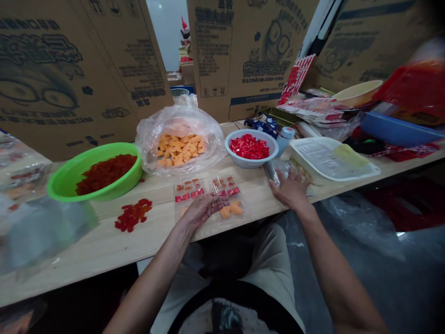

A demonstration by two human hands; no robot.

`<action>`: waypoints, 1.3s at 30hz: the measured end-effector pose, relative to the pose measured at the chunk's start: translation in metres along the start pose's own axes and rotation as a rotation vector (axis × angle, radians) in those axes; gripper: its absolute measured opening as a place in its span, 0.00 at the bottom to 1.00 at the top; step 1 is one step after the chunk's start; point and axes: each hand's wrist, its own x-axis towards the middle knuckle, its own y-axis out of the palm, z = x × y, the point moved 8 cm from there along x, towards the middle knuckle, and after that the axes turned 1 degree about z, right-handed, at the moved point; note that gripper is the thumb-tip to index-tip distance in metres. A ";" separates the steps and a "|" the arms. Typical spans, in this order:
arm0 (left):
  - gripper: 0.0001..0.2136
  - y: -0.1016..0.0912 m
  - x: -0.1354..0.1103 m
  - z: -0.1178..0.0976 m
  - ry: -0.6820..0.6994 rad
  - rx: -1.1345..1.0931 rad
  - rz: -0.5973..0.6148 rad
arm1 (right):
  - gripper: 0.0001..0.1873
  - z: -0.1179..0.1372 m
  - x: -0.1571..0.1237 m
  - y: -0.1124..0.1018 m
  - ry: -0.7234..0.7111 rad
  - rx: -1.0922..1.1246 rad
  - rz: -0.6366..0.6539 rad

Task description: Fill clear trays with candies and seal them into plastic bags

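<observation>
My left hand (204, 208) hovers at or just above two clear compartment trays, its fingers stretched out and covering part of the left tray (181, 188). The right tray (226, 188) shows small orange-brown gummies at the top, red wrapped packets in the middle and orange pieces at the bottom. My right hand (292, 189) has its fingers spread over a stack of clear plastic (276, 168) beside the white container; whether it grips any of the stack is not visible. A loose pile of red-orange gummies (134, 215) lies on the table to the left.
A green basin (134, 178) holds dark red gummies. Behind the trays sit a clear bag (148, 134) of orange pieces and a pale blue bowl (239, 161) of red packets. A white container (365, 174), a bottle (285, 139) and tall cardboard boxes (243, 55) stand around.
</observation>
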 end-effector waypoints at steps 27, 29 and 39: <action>0.24 0.016 -0.051 -0.009 0.443 1.819 -0.072 | 0.28 0.161 -0.079 0.057 -0.577 0.173 0.076; 0.16 0.020 -0.053 0.004 0.466 1.885 0.029 | 0.29 0.154 -0.084 0.056 -0.555 0.166 0.066; 0.11 0.004 -0.037 -0.019 0.418 1.703 -0.135 | 0.29 0.209 -0.058 0.046 -0.568 0.094 0.076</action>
